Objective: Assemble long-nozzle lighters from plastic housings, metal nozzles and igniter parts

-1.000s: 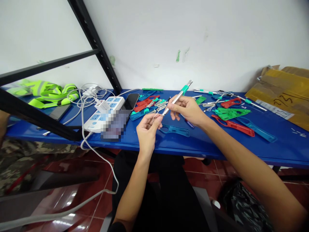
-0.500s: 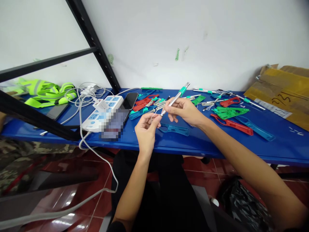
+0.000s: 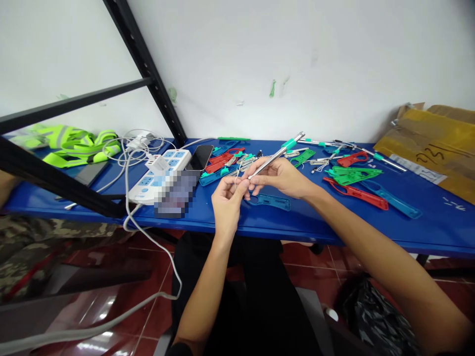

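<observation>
My left hand point(image 3: 227, 198) and right hand point(image 3: 284, 177), both bare, ungloved; forearms point(image 3: 208, 284) uncovered; dark sleeve edge point(image 3: 181, 348) at seven o'clock; plain black lap garment point(image 3: 260, 296) at six o'clock.

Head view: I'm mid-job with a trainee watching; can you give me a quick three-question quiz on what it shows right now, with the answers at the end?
1. Open question: which hand does the slim silver metal tube with a green band pass across?
2. Multiple choice: what colour is the flat plastic handle piece lying directly below the tube in the picture?
A) Red
B) Green
C) Blue
3. True or false: the brown cardboard box with yellow tape stands at the left edge of the picture.

Key: 1. The right hand. 2. C. 3. False.
</observation>
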Motion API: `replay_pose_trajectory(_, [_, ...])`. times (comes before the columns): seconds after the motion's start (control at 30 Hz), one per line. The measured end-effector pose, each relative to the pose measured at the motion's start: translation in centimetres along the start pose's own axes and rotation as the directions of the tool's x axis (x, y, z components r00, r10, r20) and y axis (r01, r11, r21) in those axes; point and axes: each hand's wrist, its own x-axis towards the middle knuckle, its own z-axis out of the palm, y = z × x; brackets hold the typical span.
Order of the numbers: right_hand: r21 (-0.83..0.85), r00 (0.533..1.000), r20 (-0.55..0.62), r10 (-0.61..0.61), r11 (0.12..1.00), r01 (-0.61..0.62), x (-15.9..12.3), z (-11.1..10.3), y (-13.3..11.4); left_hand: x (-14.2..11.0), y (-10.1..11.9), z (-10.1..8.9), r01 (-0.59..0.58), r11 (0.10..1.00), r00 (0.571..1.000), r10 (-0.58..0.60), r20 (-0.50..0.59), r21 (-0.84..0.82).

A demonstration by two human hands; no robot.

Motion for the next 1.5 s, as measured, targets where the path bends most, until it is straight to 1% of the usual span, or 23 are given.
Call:
replay_pose_trajectory(0.17, [-0.065,0.992,-0.107,-0.060,0.996,0.053,0.2,0.0,-0.2,-0.3,0.0,0.3,0.029,0.999,0.997,-0.032,0.073,0.033])
replay_pose_trajectory(0.2, [-0.095,0.987,-0.139,-0.081,0.993,0.069,0.2,-0.3,-0.4,-0.4,0.1,0.3,0.003,0.999,0.997,-0.006,0.071,0.042])
replay_pose_trajectory(0.27, [-0.168,0.971,-0.207,-0.121,0.982,0.087,0.0,-1.1,-1.0,-0.4,0.5,0.1,-0.099,0.993,0.995,0.099,0.013,0.061])
replay_pose_trajectory(0.33, [-0.259,0.945,-0.280,-0.171,0.961,0.097,-0.6,-2.4,-2.1,0.0,1.1,-0.6,-0.208,0.973,0.974,0.215,-0.068,0.105])
replay_pose_trajectory(0.37, [-0.324,0.929,-0.311,-0.202,0.941,0.096,-0.9,-3.1,-2.7,0.2,1.5,-1.2,-0.234,0.962,0.966,0.247,-0.078,0.143])
replay_pose_trajectory(0.4, [-0.410,0.916,-0.328,-0.232,0.908,0.083,-1.3,-3.8,-3.3,0.6,1.7,-1.9,-0.237,0.953,0.967,0.251,-0.053,0.189])
replay_pose_trajectory(0.43, [-0.511,0.910,-0.326,-0.256,0.858,0.058,-1.6,-4.5,-3.8,0.9,1.9,-2.7,-0.220,0.944,0.975,0.224,0.014,0.246])
replay_pose_trajectory(0.5, [-0.702,0.928,-0.265,-0.262,0.712,0.001,-2.2,-5.8,-4.7,1.6,2.0,-4.2,-0.210,0.892,0.969,0.137,0.203,0.401])
replay_pose_trajectory(0.57, [-0.813,0.966,-0.165,-0.198,0.581,-0.020,-2.5,-6.6,-5.1,1.9,1.6,-5.2,-0.279,0.791,0.923,0.065,0.379,0.544])
replay_pose_trajectory(0.63, [-0.863,0.995,-0.053,-0.089,0.505,-0.001,-2.5,-7.0,-4.8,1.7,1.1,-5.4,-0.345,0.700,0.878,0.005,0.479,0.626])
replay_pose_trajectory(0.73, [-0.901,0.996,0.068,0.051,0.433,0.039,-2.4,-6.7,-3.7,0.8,0.7,-4.5,-0.348,0.640,0.865,-0.062,0.497,0.685])
replay_pose_trajectory(0.83, [-0.930,0.988,0.118,0.103,0.360,0.073,-2.7,-6.0,-2.1,0.2,1.4,-3.9,-0.343,0.632,0.867,-0.072,0.493,0.695])
replay_pose_trajectory(0.9, [-0.953,0.986,0.134,0.098,0.287,0.101,-3.1,-5.6,-1.2,0.2,2.6,-4.3,-0.353,0.635,0.886,-0.009,0.463,0.688])
replay_pose_trajectory(0.97, [-0.968,0.984,0.158,0.081,0.209,0.138,-3.5,-4.9,-0.3,0.4,3.8,-5.1,-0.402,0.653,0.900,0.152,0.409,0.642])
replay_pose_trajectory(1.0, [-0.971,0.982,0.174,0.068,0.176,0.160,-3.7,-4.4,0.0,0.6,4.3,-5.5,-0.451,0.661,0.888,0.263,0.378,0.599])
replay_pose_trajectory(1.03, [-0.972,0.980,0.192,0.050,0.147,0.182,-3.8,-3.9,0.3,0.8,4.7,-5.8,-0.509,0.649,0.860,0.349,0.373,0.566])
replay_pose_trajectory(1.07, [-0.972,0.978,0.208,0.029,0.121,0.203,-3.8,-3.3,0.6,0.9,5.0,-6.0,-0.551,0.623,0.833,0.384,0.397,0.554])
replay_pose_trajectory(1.1, [-0.970,0.975,0.224,0.006,0.095,0.222,-3.7,-2.6,0.8,1.0,5.0,-6.0,-0.586,0.592,0.809,0.388,0.442,0.553])
replay_pose_trajectory(1.17, [-0.965,0.966,0.257,-0.040,0.052,0.259,-3.5,-1.5,1.3,1.1,4.6,-5.7,-0.613,0.543,0.779,0.298,0.551,0.574])
replay_pose_trajectory(1.27, [-0.952,0.950,0.300,-0.090,0.043,0.304,-3.1,-0.6,1.9,0.9,3.4,-5.0,-0.590,0.567,0.757,0.140,0.639,0.575])
replay_pose_trajectory(1.33, [-0.941,0.944,0.315,-0.098,0.099,0.324,-2.9,-0.6,2.1,0.7,2.6,-4.9,-0.552,0.613,0.754,0.078,0.653,0.565])
replay_pose_trajectory(1.43, [-0.926,0.950,0.297,-0.095,0.216,0.311,-3.1,-0.9,2.2,0.6,2.1,-5.2,-0.533,0.643,0.756,0.071,0.650,0.550])
replay_pose_trajectory(1.5, [-0.927,0.962,0.254,-0.097,0.261,0.271,-3.4,-1.1,2.2,0.7,2.1,-5.4,-0.537,0.643,0.753,0.074,0.654,0.546])
